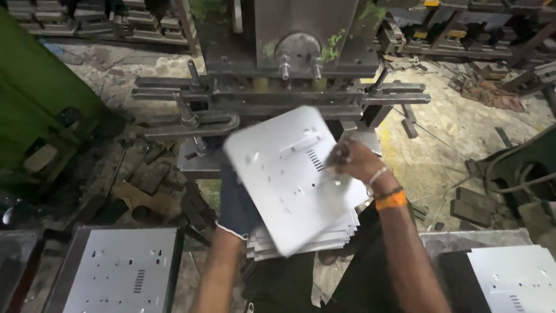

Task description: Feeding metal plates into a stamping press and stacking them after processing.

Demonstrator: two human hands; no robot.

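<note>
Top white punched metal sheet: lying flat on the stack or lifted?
Lifted. The white punched metal sheet is tilted and motion-blurred above the stack of sheets, gripped by the gloved left hand and bare right hand.

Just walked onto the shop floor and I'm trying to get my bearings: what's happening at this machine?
A person holds a white punched metal sheet tilted in front of a press machine. The gloved left hand grips its lower left edge; the bare right hand rests on its right side. Under it lies a stack of similar sheets. More white sheets lie on a tray at lower left and at lower right.
</note>
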